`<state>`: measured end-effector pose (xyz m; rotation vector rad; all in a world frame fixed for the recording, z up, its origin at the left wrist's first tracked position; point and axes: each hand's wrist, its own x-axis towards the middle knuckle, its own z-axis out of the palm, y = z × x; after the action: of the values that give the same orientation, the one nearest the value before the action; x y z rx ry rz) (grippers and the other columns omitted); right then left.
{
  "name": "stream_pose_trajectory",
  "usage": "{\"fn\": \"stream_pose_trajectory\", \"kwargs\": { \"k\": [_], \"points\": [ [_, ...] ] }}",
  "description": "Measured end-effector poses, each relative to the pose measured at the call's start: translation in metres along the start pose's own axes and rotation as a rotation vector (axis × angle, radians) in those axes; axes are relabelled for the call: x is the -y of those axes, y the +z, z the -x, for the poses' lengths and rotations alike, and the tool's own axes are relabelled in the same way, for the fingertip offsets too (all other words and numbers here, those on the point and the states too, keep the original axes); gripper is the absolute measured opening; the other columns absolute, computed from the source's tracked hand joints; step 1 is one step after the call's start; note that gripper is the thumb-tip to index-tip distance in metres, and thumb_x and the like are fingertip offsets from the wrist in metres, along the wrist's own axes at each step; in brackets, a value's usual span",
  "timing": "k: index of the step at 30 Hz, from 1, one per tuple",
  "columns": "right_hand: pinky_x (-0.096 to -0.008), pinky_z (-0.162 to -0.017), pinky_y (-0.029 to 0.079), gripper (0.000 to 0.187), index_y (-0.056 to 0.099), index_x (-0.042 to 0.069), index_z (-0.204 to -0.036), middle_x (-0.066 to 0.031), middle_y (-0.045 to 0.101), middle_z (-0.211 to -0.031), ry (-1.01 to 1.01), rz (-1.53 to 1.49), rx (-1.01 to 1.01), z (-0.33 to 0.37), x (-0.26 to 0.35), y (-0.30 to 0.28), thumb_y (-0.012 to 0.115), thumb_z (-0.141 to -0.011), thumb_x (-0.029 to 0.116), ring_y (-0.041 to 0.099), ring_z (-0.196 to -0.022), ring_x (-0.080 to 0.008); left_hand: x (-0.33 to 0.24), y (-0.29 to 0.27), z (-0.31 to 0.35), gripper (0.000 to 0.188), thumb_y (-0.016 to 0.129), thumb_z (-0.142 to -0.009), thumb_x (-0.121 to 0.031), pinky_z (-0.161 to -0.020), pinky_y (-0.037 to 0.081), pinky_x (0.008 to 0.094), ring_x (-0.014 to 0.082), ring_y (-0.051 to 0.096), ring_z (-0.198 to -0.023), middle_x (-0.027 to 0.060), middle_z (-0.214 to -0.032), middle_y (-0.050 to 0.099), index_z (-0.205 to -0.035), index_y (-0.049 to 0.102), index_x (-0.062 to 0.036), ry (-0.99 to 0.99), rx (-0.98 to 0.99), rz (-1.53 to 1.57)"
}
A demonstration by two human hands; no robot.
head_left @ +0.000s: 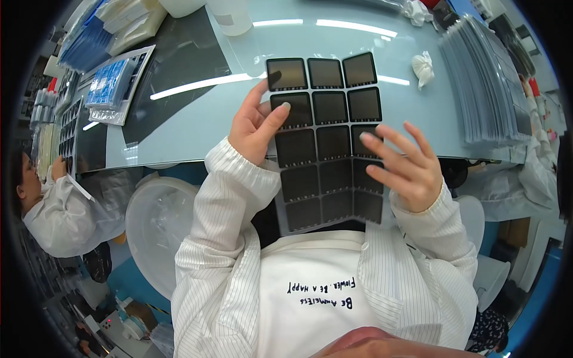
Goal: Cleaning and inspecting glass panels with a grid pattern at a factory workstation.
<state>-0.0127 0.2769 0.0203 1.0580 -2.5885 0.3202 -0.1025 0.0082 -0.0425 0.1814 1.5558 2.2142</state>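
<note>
Strip-light reflections (356,27) streak the glossy pale-blue table (188,130), with blue floor (149,287) visible at lower left.

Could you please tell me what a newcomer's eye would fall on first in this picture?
Probably the sheet of dark squares in the centre, gripped at its left edge by the left hand, with the right hand spread at its right side. Next might come the thick stack of clear sleeves at the table's right end and the crumpled white tissue just left of it.
</note>
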Motion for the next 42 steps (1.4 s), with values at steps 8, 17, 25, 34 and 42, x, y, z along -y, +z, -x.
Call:
{"fn": "stream_pose_trajectory", "kwargs": {
  "k": [8, 17, 25, 34, 42],
  "points": [
    [-0.0299, -0.083, 0.049, 0.046, 0.053, 0.0, -0.126, -0.0178, 0.057, -0.125, 0.681, -0.534, -0.404, 0.015, -0.031, 0.028, 0.064, -0.082, -0.001, 0.063, -0.1, -0.0234, 0.004, 0.009, 0.012, 0.056, 0.056, -0.09, 0.0, -0.091, 0.048, 0.0316, 0.0218, 0.063, -0.104, 0.0153, -0.118, 0.061, -0.141, 0.032, -0.0017, 0.209, -0.126, -0.208],
    [-0.0215, -0.056, 0.042, 0.018, 0.062, -0.004, -0.1, -0.002, 0.059, -0.074, 0.89, -1.081, -0.513, 0.018, -0.015, 0.039, 0.056, -0.094, 0.013, 0.053, -0.06, -0.0088, 0.009, 0.016, 0.041, 0.059, 0.056, -0.087, 0.004, -0.082, 0.049, 0.0251, 0.0192, 0.065, -0.096, 0.0154, -0.108, 0.066, -0.14, 0.033, -0.0001, 0.317, -0.164, -0.233],
    [-0.0205, -0.057, 0.038, 0.014, 0.063, -0.003, -0.093, -0.0022, 0.06, -0.072, 0.886, -1.074, -0.641, 0.025, 0.009, 0.014, 0.059, -0.092, 0.009, 0.051, -0.059, -0.0075, -0.009, 0.023, 0.064, 0.072, 0.069, -0.076, 0.004, -0.055, 0.041, 0.0159, 0.0063, 0.055, -0.049, 0.0095, -0.069, 0.069, -0.138, 0.032, 0.0082, 0.575, -0.196, -0.582],
    [-0.0183, -0.06, 0.033, 0.012, 0.063, -0.003, -0.094, 0.0004, 0.059, -0.076, 0.856, -1.07, -0.696, 0.029, 0.015, 0.003, 0.061, -0.09, 0.008, 0.046, -0.064, -0.0049, -0.018, 0.029, 0.073, 0.075, 0.071, -0.073, 0.007, -0.049, 0.041, 0.0159, 0.0074, 0.058, -0.048, 0.013, -0.074, 0.07, -0.137, 0.033, 0.0089, 0.67, -0.122, -0.578],
    [-0.0198, -0.068, 0.037, 0.01, 0.063, -0.002, -0.093, -0.0016, 0.06, -0.081, 0.826, -1.102, -0.709, 0.028, 0.013, 0.006, 0.059, -0.09, 0.006, 0.049, -0.071, -0.0068, -0.023, 0.037, 0.075, 0.073, 0.07, -0.074, 0.006, -0.055, 0.041, 0.0139, 0.006, 0.061, -0.055, 0.0135, -0.083, 0.072, -0.137, 0.033, 0.0088, 0.608, -0.179, -0.534]
  ]
}}
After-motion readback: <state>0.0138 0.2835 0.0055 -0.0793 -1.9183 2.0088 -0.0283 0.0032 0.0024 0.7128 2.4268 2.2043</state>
